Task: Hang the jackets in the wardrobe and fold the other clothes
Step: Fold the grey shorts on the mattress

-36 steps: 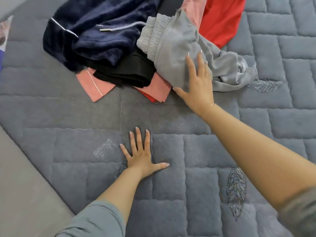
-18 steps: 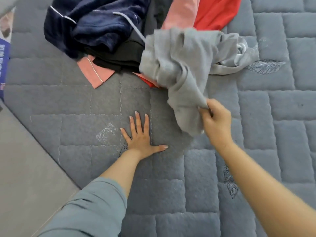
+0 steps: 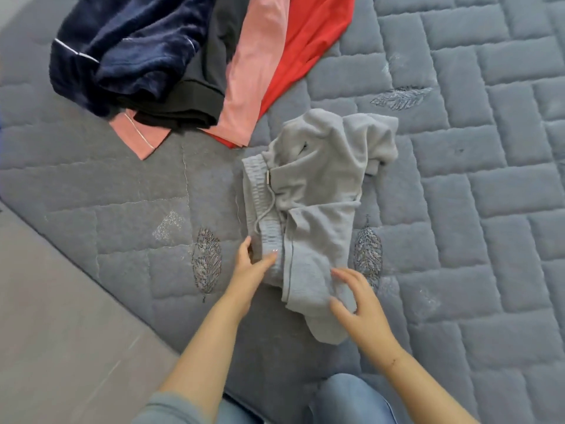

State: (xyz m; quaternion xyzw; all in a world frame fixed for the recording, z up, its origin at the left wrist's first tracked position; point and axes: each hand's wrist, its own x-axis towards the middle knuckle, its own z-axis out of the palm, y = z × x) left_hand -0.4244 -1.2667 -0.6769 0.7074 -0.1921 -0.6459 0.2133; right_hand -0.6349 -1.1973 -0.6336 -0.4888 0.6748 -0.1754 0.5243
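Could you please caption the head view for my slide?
Both hands, left and right, grip crumpled grey sweatpants on a quilted bed.

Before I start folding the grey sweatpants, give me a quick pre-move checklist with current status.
1. Grey sweatpants clear of the clothes pile: ok, apart on the quilt.
2. Left hand on the waistband: ok, fingers curled round its near end.
3. Right hand on the garment: ok, fingers touching the near fabric; firm grip cannot tell.
4. Sweatpants spread flat: not ok, bunched and creased, legs doubled up at the far end.
5. Drawstring tucked away: not ok, lying loose on the waistband.
6. Room to spread: ok, bare quilt to the right.
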